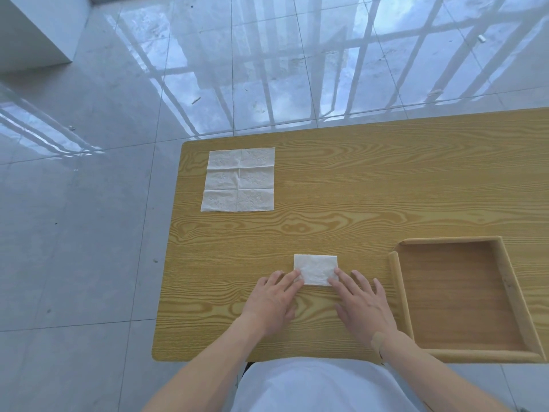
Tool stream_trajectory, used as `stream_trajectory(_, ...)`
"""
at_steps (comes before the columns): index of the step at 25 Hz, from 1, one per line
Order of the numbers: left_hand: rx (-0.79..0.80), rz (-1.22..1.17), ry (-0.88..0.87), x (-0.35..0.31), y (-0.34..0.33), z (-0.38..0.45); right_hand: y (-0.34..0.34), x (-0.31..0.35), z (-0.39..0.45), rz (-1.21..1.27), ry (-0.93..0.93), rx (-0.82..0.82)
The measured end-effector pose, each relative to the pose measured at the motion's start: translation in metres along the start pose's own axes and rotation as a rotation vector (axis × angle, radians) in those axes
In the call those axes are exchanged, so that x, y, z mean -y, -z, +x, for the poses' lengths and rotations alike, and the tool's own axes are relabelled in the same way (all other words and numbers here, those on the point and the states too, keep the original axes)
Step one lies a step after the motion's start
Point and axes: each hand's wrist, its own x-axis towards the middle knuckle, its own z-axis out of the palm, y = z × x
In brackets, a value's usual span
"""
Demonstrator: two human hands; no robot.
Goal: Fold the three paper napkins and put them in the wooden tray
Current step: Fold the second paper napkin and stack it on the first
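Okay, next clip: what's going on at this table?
A person is folding paper napkins at a wooden table. Both hands, left hand and right hand, press flat fingers on the near corners of a small folded napkin lying on the table just left of the wooden tray. The tray holds nothing yet. An unfolded napkin lies flat at the far left of the table. Only two napkins are visible.

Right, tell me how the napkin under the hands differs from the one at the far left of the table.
The near napkin is folded into a small rectangle; the far napkin lies unfolded, much larger, showing crease lines. Fingers of the left hand and right hand press the near one; nothing touches the far one. Both are white and flat on the table.
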Motion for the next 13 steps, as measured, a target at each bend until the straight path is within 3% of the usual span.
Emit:
stream_trajectory(5,-0.002,-0.036,-0.043,0.007,-0.003,0.001,0.004,0.006,0.0,0.016,-0.029,0.0)
stream_trajectory(10,-0.052,-0.123,-0.078,0.04,-0.004,-0.005,0.016,0.025,0.01,0.13,-0.022,-0.22)
stream_trajectory(13,-0.067,-0.181,-0.004,0.084,0.0,-0.013,0.025,0.045,0.032,0.151,0.009,-0.248)
